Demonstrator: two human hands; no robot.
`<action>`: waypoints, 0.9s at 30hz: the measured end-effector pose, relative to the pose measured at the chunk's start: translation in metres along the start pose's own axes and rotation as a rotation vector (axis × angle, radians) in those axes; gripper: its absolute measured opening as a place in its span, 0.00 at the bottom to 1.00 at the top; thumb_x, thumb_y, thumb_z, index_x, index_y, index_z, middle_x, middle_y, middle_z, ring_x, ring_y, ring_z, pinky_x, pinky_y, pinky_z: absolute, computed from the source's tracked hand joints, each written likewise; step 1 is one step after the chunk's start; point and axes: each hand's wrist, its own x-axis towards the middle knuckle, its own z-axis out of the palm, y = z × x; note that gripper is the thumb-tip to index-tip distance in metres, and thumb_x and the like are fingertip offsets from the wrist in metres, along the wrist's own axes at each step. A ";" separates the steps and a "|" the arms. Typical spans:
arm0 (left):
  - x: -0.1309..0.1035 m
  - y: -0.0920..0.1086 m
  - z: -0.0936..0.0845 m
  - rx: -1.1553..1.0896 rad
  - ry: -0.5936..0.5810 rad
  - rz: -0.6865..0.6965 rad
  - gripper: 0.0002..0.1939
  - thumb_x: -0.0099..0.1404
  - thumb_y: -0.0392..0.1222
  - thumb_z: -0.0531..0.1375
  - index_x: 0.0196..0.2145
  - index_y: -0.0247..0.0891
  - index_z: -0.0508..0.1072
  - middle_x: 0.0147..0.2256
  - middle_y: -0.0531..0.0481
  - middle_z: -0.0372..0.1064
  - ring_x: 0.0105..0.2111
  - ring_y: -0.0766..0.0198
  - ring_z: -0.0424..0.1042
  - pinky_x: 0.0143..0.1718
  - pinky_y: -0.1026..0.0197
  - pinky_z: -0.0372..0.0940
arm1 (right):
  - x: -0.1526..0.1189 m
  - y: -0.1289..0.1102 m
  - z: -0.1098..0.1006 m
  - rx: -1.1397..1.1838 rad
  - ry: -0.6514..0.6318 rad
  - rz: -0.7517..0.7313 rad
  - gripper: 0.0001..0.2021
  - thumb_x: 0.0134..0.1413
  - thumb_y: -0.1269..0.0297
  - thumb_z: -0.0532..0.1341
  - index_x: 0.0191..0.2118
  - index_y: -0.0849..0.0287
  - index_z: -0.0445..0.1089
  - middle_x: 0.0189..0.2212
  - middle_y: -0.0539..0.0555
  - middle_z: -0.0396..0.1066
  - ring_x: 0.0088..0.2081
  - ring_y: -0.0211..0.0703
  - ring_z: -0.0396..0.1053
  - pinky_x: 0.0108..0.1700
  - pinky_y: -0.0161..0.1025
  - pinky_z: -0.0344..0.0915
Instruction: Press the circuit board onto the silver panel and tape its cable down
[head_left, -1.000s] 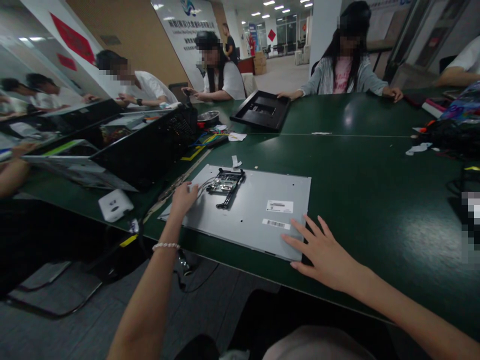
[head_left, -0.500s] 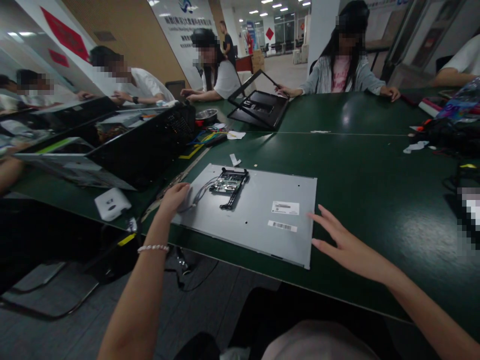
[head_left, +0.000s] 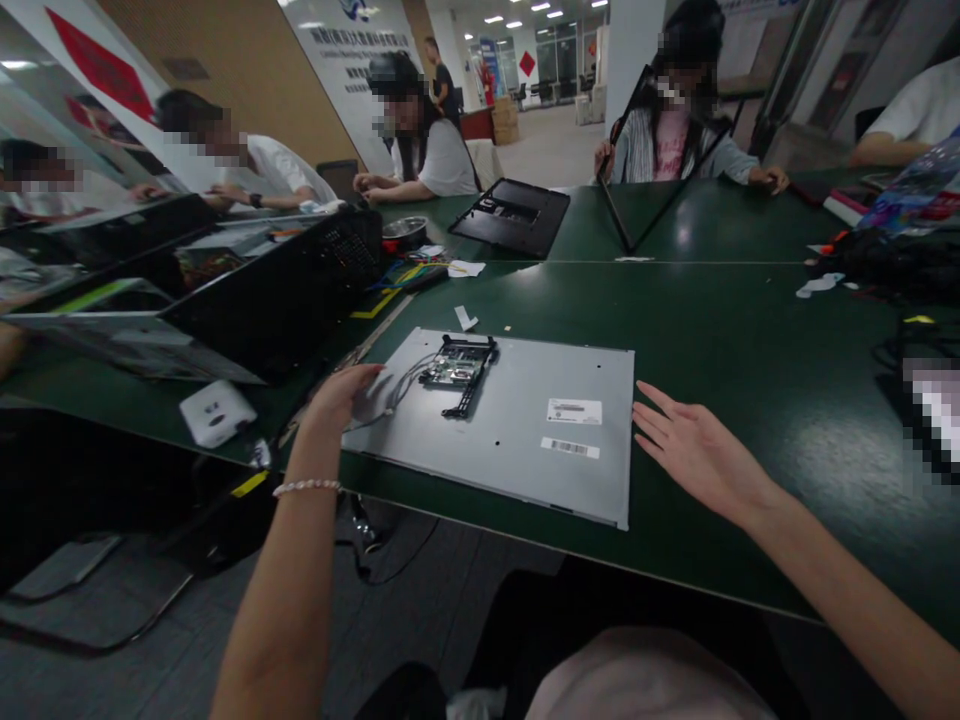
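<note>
A flat grey metal display panel lies back side up near the table's front edge, with two white labels on its right part. On its upper left sits a small circuit board with a black plastic bracket; grey cables run from it to the left. Beside the panel's left edge is my left hand, fingers stretched out and some of them hidden. My right hand is spread at the right edge, fingertips at or just off the rim; contact is unclear. Neither hand grips anything.
Across the green table, a person's hand holds up a black frame. A black back cover lies farther off. Left stand an open black case and a white box. Paper scraps lie behind the panel.
My right hand has turned and shifted slightly up and right along the panel's edge. My left hand has barely moved. Across the table, the person has lifted the black frame off the cover.
</note>
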 end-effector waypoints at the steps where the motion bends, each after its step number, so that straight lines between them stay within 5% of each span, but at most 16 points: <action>1: 0.001 0.000 0.000 -0.043 -0.012 -0.045 0.14 0.67 0.42 0.54 0.40 0.27 0.74 0.36 0.46 0.75 0.40 0.62 0.68 0.45 0.60 0.64 | -0.001 -0.001 0.000 0.013 0.002 0.004 0.33 0.67 0.51 0.35 0.74 0.55 0.30 0.73 0.53 0.43 0.70 0.44 0.45 0.67 0.51 0.52; 5: -0.002 0.003 0.001 -0.207 -0.058 -0.169 0.12 0.65 0.39 0.56 0.41 0.28 0.73 0.41 0.45 0.75 0.45 0.61 0.68 0.48 0.61 0.64 | -0.007 -0.006 0.000 0.058 0.048 0.039 0.34 0.66 0.50 0.36 0.74 0.55 0.31 0.72 0.53 0.45 0.70 0.46 0.45 0.68 0.51 0.50; 11: -0.018 0.008 -0.002 -0.326 -0.147 -0.214 0.14 0.62 0.41 0.58 0.42 0.32 0.75 0.46 0.45 0.76 0.47 0.59 0.71 0.47 0.60 0.66 | -0.026 -0.010 -0.005 0.231 0.185 0.039 0.37 0.64 0.46 0.41 0.74 0.55 0.37 0.67 0.56 0.59 0.69 0.48 0.51 0.69 0.51 0.46; 21: -0.042 0.020 0.007 -0.451 -0.267 -0.157 0.18 0.52 0.50 0.64 0.37 0.37 0.78 0.45 0.40 0.77 0.46 0.52 0.75 0.45 0.56 0.70 | -0.057 -0.009 -0.028 0.352 0.391 0.070 0.39 0.58 0.41 0.49 0.72 0.49 0.45 0.64 0.56 0.64 0.67 0.48 0.56 0.68 0.51 0.49; 27: -0.067 0.038 0.016 -0.464 -0.286 -0.120 0.18 0.49 0.49 0.67 0.37 0.38 0.78 0.45 0.43 0.76 0.46 0.55 0.74 0.46 0.57 0.69 | -0.073 -0.005 -0.035 0.473 0.498 0.056 0.32 0.60 0.46 0.51 0.69 0.42 0.51 0.59 0.53 0.70 0.64 0.44 0.61 0.69 0.49 0.46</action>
